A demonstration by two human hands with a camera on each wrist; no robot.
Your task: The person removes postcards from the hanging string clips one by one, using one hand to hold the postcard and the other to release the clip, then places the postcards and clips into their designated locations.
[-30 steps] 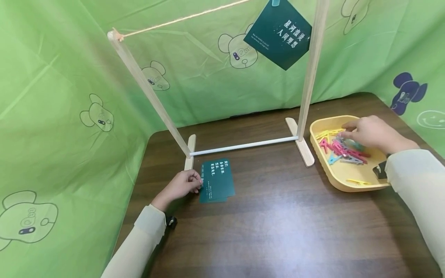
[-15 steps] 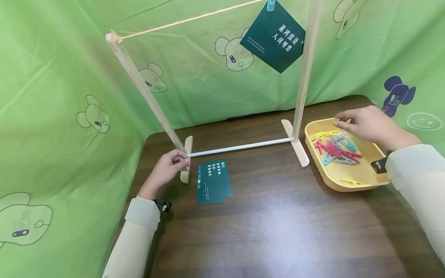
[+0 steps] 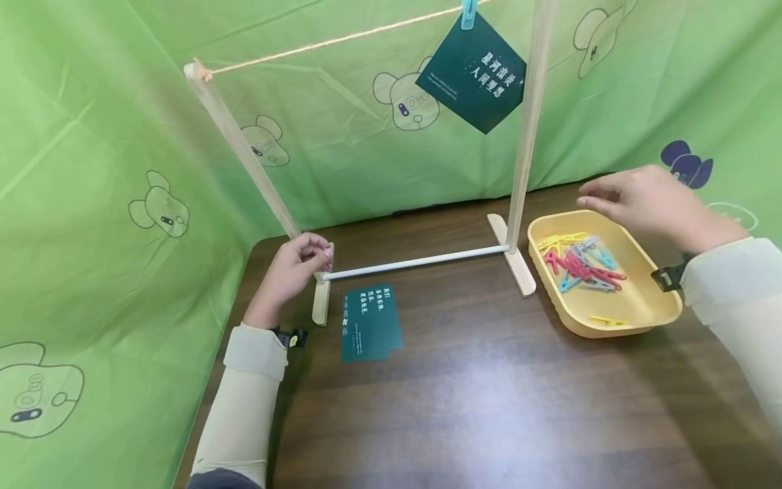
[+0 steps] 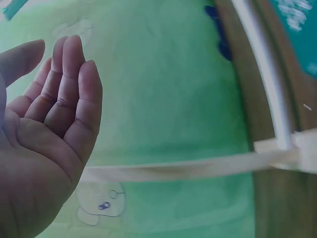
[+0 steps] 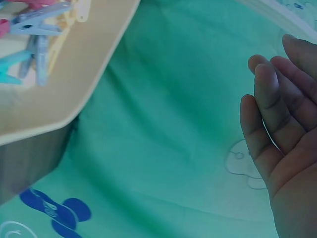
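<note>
Colourful plastic clothespegs [image 3: 580, 266] lie heaped in a shallow yellow plastic tray [image 3: 660, 318] at 3 o'clock on the dark wooden bench [image 3: 489, 407], and the right hand [image 3: 641, 204] hovers above the tray's far edge, fingers relaxed and holding nothing. At 9 o'clock the left hand [image 3: 293, 268], fingers loosely curved and empty, sits beside the left post of a pale wooden hanging frame [image 3: 244, 156], with a dark green printed card [image 3: 369, 322] lying flat just near it.

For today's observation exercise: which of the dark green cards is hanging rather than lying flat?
The card clipped by a blue clothespin to the string; the others lie on the table.
</note>
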